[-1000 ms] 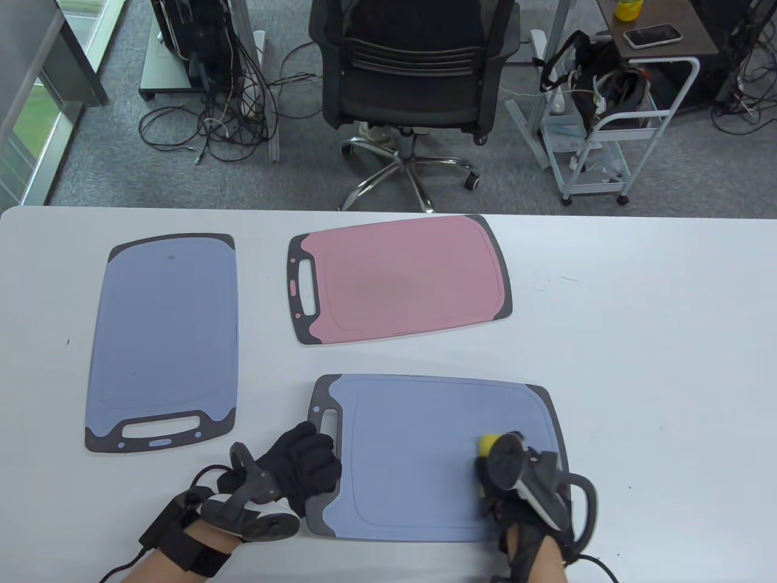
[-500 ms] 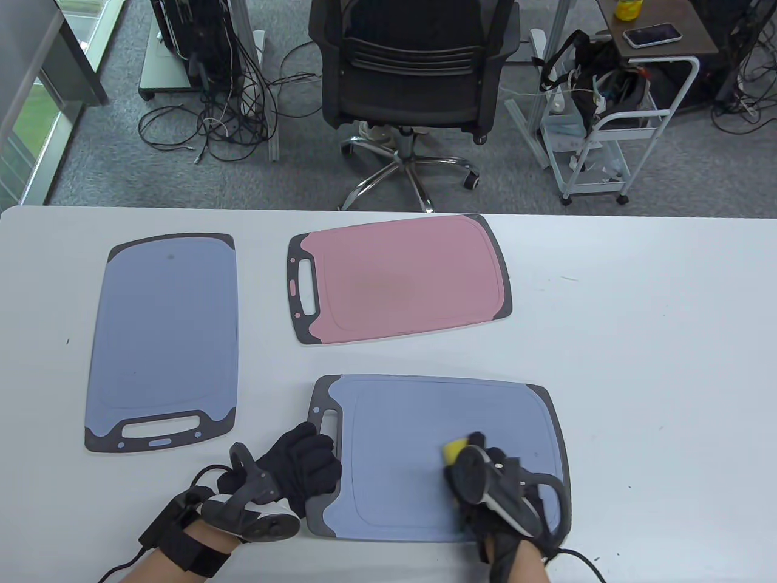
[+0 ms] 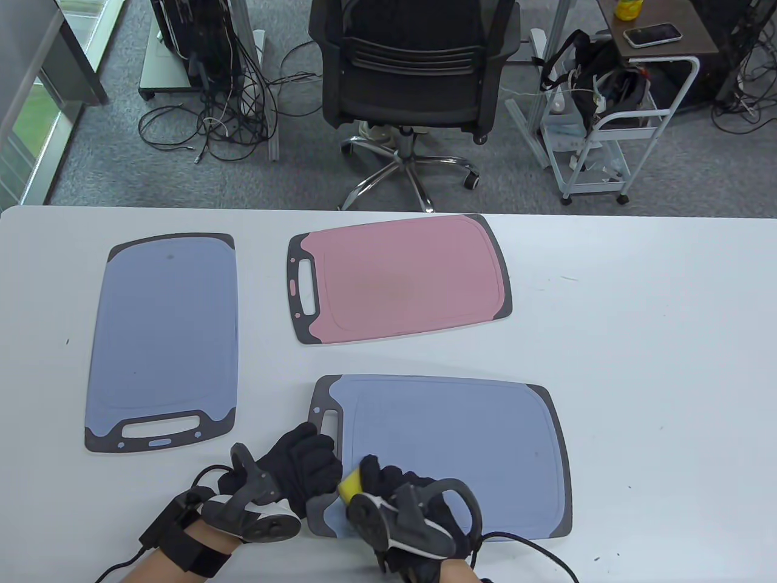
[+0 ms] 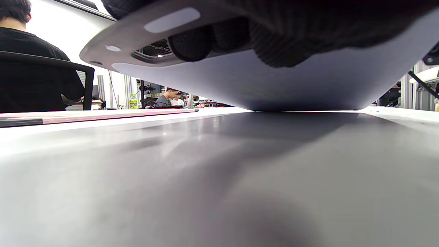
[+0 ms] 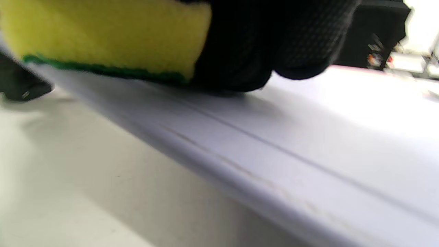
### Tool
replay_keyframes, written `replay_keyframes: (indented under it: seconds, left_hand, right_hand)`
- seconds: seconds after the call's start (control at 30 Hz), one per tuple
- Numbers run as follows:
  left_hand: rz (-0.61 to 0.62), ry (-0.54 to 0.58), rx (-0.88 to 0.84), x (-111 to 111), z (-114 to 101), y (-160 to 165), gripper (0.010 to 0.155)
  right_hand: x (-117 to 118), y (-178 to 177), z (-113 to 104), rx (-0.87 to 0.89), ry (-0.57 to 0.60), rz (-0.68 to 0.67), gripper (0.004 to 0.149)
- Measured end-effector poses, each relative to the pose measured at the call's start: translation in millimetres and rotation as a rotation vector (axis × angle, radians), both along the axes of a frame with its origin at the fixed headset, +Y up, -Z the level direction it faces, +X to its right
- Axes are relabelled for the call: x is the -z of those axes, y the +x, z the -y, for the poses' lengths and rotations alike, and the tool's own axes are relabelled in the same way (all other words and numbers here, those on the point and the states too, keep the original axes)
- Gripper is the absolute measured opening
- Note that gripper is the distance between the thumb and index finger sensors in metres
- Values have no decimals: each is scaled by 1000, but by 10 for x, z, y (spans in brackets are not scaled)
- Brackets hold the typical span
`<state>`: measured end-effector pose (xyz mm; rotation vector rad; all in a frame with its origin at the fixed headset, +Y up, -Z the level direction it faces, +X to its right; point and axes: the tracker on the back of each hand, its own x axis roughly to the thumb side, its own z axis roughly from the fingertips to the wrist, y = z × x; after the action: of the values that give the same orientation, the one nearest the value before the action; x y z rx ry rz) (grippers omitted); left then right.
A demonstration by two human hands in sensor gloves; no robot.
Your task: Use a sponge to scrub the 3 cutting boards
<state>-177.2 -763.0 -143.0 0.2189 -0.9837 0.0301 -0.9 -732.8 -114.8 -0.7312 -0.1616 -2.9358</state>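
Table view: right hand [image 3: 394,492] grips sponge [image 3: 350,484] at near board's [image 3: 461,437] left edge, which left hand [image 3: 303,464] clamps.

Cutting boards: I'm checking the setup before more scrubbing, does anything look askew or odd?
The pink board lies slightly skewed to the table edge. The near blue board has its handle end lifted off the table in the left hand, as the left wrist view shows.
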Motion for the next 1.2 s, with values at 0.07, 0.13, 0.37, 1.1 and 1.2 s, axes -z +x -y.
replay_keyframes:
  seconds: [0.07,0.13,0.37,1.1,1.2]
  left_hand:
    - [-1,-7,-2,6,2,0,45]
    - [-2,-7,-1,4,5,0,45]
    - [-2,-2,6,2,5,13,45]
    - [-5,-9,10,11,16,43,44]
    - [-4,1,7,-1,13,51,44]
  right_hand:
    - [100,223,29,41,-38,80,76]
    - [230,659,123,123,-108,275,75]
    - [192,2390,407,104,-124,919,75]
    - [110,1720,333,76,-42,691,77]
    - [7,2500,454,91,-82,974,77]
